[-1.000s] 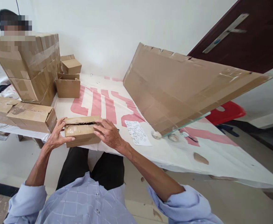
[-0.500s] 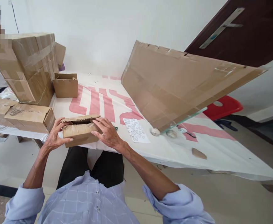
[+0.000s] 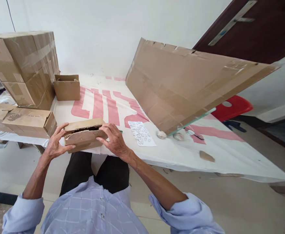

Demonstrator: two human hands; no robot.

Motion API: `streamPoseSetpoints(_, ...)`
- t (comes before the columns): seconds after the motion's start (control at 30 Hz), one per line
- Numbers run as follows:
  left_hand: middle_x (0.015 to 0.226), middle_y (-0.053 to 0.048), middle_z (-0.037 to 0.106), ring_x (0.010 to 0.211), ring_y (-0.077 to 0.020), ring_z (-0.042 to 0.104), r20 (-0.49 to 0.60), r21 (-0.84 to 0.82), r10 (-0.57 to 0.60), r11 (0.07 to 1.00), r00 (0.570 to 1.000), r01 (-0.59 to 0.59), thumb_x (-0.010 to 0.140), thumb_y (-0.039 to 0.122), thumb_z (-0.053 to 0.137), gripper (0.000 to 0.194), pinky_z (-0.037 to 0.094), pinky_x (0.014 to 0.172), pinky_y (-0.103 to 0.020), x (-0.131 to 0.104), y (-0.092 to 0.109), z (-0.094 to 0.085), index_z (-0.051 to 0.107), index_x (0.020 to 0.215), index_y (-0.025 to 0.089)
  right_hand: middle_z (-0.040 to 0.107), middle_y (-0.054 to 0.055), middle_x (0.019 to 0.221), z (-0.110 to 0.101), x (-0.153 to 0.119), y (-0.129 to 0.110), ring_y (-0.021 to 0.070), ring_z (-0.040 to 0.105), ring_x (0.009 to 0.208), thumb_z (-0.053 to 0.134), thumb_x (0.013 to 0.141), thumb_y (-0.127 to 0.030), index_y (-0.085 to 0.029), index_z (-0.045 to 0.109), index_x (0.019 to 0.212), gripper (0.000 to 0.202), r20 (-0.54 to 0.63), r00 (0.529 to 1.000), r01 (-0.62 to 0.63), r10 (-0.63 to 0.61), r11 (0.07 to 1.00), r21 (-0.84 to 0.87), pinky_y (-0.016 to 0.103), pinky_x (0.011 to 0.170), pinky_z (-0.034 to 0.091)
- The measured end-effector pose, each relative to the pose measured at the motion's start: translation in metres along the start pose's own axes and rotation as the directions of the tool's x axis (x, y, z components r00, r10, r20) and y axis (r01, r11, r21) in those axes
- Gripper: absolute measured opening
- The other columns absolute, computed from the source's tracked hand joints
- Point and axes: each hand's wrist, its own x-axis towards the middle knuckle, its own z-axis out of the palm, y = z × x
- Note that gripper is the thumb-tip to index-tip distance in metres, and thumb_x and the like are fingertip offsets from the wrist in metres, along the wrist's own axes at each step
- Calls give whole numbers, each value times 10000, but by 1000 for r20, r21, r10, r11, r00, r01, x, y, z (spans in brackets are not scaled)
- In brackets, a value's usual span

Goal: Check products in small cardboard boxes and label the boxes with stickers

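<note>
A small brown cardboard box (image 3: 84,139) sits at the table's front edge, close to my lap. Its top flaps nearly meet, leaving a dark, ragged gap between them. My left hand (image 3: 57,144) grips the box's left end, thumb on the front face and fingers at the top corner. On the right end, my right hand (image 3: 114,139) holds it with fingers over the top edge and thumb against the front. A bit of a green object shows just behind my right hand. The box's inside is too dark to make out.
Stacked taped cartons (image 3: 22,65) stand at left, with closed long boxes (image 3: 30,122) before them and an open small box (image 3: 66,87) beside them. A large cardboard sheet (image 3: 181,84) leans over the table (image 3: 181,159). Nearby lie a printed paper (image 3: 142,134), tape rolls (image 3: 161,135) and a cardboard scrap (image 3: 207,156).
The box's top flaps have shifted: the back flap lies flatter and the front torn edge stands higher. Both hands remain on the box. The view has shifted slightly, and the person at far left is mostly out of frame.
</note>
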Motion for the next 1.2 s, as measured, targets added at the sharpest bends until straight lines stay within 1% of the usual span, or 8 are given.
streamPoseSetpoints(0.2,1638,-168,485,1482,-372,542,2,-1,-3,1000,1000,3,851,611,828,570,489,1230,-522,0,-1,-1,690,1232,210,739,119,1097,-2,0,-1,317,705,1055,734,994,-268,-234,659,1229,249,-47,999,22,-20,999,31,510,917,619)
streamPoseSetpoints(0.3,1650,-165,469,1508,-380,513,23,-15,-25,1000,999,26,853,602,829,616,497,1221,-530,2,-1,-2,677,1311,219,756,112,1098,-5,-2,1,313,723,1049,719,1006,-287,-246,677,1216,218,-35,999,-14,16,999,49,513,929,624)
streamPoseSetpoints(0.57,1716,-164,342,1557,-427,430,58,-71,-166,983,984,170,789,641,847,735,591,1087,-562,7,-2,-4,657,1393,270,788,103,1087,-10,-4,3,305,738,1045,682,1022,-304,-252,722,1182,173,-37,996,-83,87,992,97,514,965,620)
streamPoseSetpoints(0.7,1702,-182,342,1545,-427,443,73,-97,-169,980,983,176,757,594,867,755,590,1080,-579,7,-5,-4,634,1398,267,779,87,1012,-12,-3,1,278,728,981,653,1020,-231,-248,737,1052,92,26,996,-86,84,990,115,477,917,620)
streamPoseSetpoints(0.83,1697,-166,361,1538,-401,459,94,-122,-144,980,985,155,792,453,794,662,596,1078,-557,8,-8,-6,621,1406,275,769,79,1005,-14,-8,-2,264,710,1002,610,992,-131,-252,737,980,176,133,991,-31,17,994,104,452,912,612)
streamPoseSetpoints(0.93,1706,-145,365,1542,-389,456,127,-152,-171,970,977,189,787,415,775,651,589,1095,-542,9,-9,-10,620,1406,284,773,85,1039,-14,-13,-5,263,700,1017,599,1005,-130,-246,746,999,187,137,990,22,-32,997,74,449,917,603)
streamPoseSetpoints(1.07,1728,-136,331,1559,-401,428,188,-174,-186,960,964,220,748,471,832,739,571,1126,-538,9,-11,-15,617,1433,295,778,96,1093,-16,-16,-8,250,697,1013,592,1064,-203,-230,768,1118,185,116,991,69,-69,998,-2,437,932,581)
streamPoseSetpoints(1.2,1742,-136,300,1581,-416,397,222,-169,-177,962,959,217,740,532,864,834,560,1140,-541,11,-11,-18,584,1494,314,778,109,1147,-15,-5,-18,270,694,1056,631,1050,-211,-225,765,1213,211,210,974,100,-89,994,-40,435,914,561)
